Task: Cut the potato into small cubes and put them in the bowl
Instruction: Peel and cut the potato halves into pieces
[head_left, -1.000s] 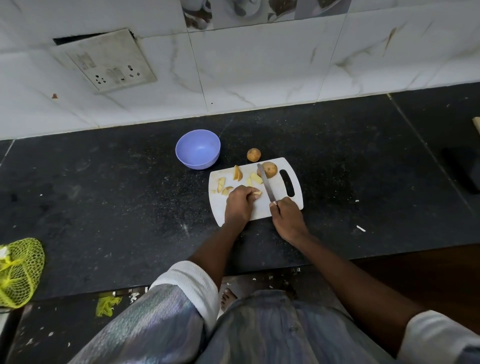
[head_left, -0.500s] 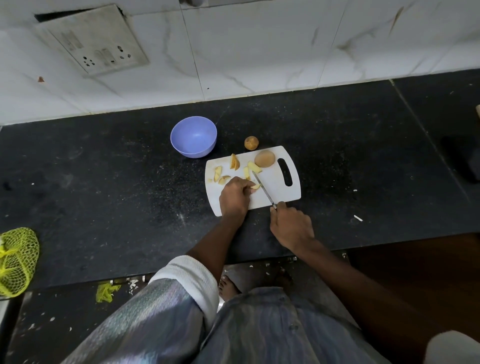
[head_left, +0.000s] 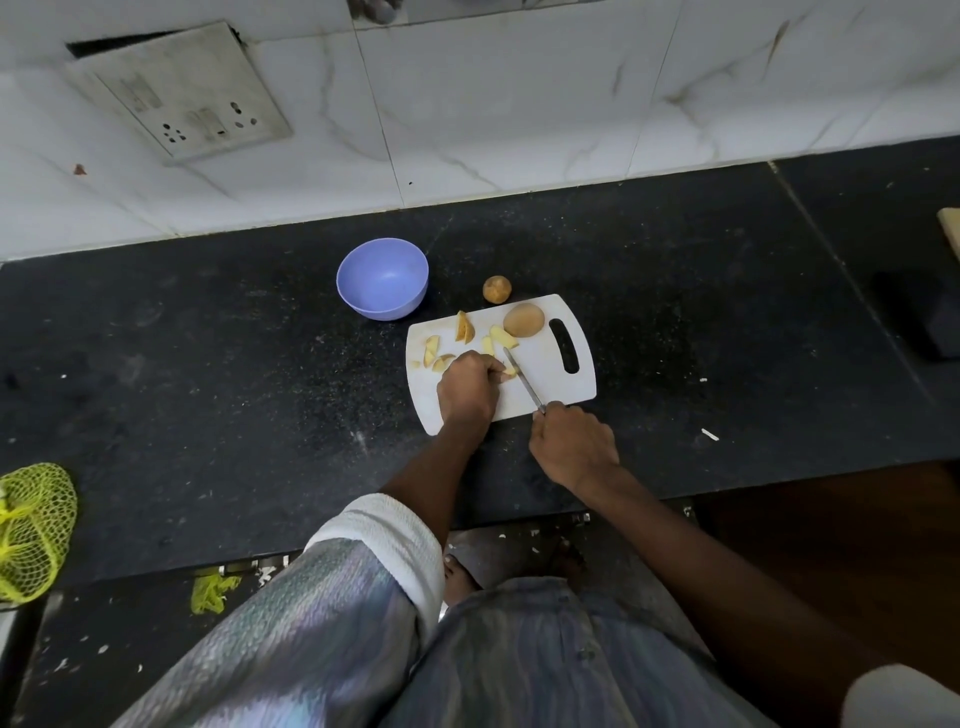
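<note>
Slicing is the step I judge underway: my left hand (head_left: 467, 387) pins a potato piece (head_left: 510, 371) on the cutting board (head_left: 550, 387), my right hand (head_left: 574, 447) grips the knife (head_left: 522, 379). Next I need finer crosscuts; the bowl (head_left: 383, 278) sits empty just beyond the board.
</note>
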